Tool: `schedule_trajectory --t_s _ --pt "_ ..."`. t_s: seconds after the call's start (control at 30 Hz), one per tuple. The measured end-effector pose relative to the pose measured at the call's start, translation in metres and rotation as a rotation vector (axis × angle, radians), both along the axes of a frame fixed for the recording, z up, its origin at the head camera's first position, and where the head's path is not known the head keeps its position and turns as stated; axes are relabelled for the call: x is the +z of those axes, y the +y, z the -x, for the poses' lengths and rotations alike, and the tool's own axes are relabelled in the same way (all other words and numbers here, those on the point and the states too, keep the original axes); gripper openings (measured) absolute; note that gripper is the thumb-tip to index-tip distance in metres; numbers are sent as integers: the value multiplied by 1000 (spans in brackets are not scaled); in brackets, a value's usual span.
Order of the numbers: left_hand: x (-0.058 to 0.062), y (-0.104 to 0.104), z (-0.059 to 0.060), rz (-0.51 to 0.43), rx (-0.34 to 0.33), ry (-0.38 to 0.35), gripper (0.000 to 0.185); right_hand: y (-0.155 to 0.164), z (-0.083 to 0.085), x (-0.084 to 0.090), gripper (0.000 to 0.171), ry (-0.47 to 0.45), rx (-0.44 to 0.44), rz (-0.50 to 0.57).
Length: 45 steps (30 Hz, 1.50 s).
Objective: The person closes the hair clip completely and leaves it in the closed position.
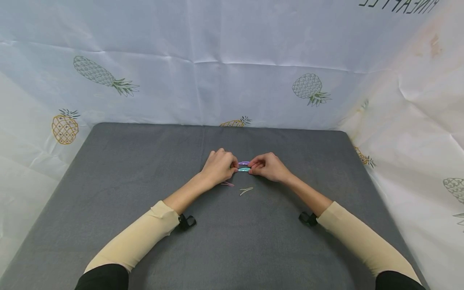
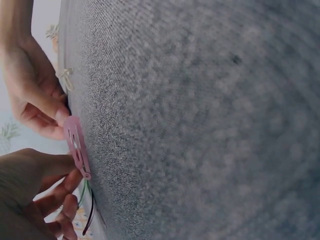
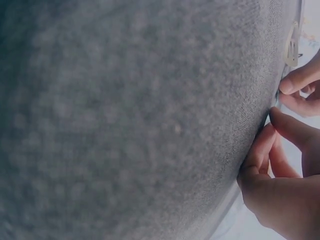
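1. Left hand [image 1: 218, 166] and right hand [image 1: 269, 166] both curled, each pinching one end of the small purple metal snap hair clip [image 1: 244, 163], mid grey bench [image 1: 108, 193].
2. Teal metal snap clip [image 1: 244, 169] lies just beside it, between my fingertips; whether they touch it I can't tell.
3. Looks early: pink clip [image 1: 227, 184] and pale open clip [image 1: 246, 190] lie untouched nearer me.

Bright even light, soft shadows, wide-angle edge bending, wrist views blurred close-up
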State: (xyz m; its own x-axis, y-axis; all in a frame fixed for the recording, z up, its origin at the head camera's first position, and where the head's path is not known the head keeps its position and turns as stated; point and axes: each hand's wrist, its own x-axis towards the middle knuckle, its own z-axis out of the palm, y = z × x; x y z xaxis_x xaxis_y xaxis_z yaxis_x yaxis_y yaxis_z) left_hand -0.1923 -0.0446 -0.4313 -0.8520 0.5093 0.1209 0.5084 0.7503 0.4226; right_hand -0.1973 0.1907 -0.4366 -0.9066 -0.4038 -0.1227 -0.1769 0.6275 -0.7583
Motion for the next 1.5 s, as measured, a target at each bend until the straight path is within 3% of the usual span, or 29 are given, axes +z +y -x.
schedule_trajectory --t_s 1.2,1.5 --pt "2 -2 0 11 -20 -12 5 3 0 0 21 -26 30 68" --pt "5 -3 -1 -32 -41 -15 4 4 -3 1 22 -26 19 91"
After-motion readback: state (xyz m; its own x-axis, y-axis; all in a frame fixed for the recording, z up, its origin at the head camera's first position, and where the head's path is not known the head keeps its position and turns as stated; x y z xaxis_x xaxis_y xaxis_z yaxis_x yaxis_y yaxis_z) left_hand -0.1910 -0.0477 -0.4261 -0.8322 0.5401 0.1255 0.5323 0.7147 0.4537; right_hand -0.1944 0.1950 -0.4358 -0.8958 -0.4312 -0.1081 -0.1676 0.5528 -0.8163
